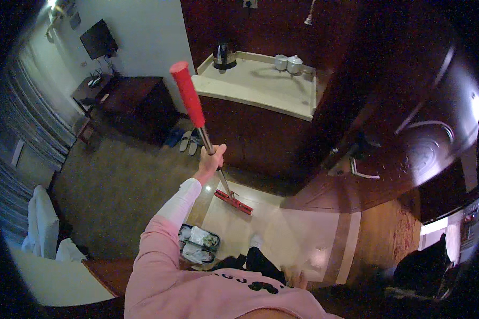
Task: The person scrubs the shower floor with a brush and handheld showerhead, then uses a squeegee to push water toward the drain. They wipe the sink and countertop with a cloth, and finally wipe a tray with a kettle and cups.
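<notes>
My left hand is closed around the metal pole of a mop, below its long red grip. The pole slants down to a red mop head on the pale tiled floor. My right hand is low beside my body, blurred and partly hidden; whether it holds something cannot be told. A black divided basket with white wrapped items stands on the floor left of my feet.
A kettle and white lidded cups stand on a pale counter ahead. Slippers lie by a dark cabinet. Bedding is at the left, a dark wooden door at the right.
</notes>
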Demonstrator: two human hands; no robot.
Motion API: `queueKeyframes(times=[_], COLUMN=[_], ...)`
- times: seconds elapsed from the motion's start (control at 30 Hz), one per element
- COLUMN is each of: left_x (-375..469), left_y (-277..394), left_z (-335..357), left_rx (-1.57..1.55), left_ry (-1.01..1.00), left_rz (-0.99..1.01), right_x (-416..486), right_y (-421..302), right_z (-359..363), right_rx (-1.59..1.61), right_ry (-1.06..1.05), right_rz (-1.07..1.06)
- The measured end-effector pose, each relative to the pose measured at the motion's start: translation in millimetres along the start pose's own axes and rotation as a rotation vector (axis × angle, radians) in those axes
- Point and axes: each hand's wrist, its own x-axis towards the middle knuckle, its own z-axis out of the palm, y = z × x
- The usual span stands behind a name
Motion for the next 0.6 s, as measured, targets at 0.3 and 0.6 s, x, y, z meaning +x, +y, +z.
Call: queueKeyframes(times=[0.3, 0.6], left_x=[6.8, 131.7], left_y=[-15.4, -94.2], left_z=[-166.5, -226.3], left_rx=[0.023, 0.235], left_ry=[0.231, 0.106], left_rz=[0.000, -0.281], right_x=[141.6, 346.2], right_y=[-307.9, -436.8], right_z=[20.6, 47.5], right_rx=[-0.163, -0.714], right_ry=[0.349, 0.311], right_rz=[-1.123, -0.971])
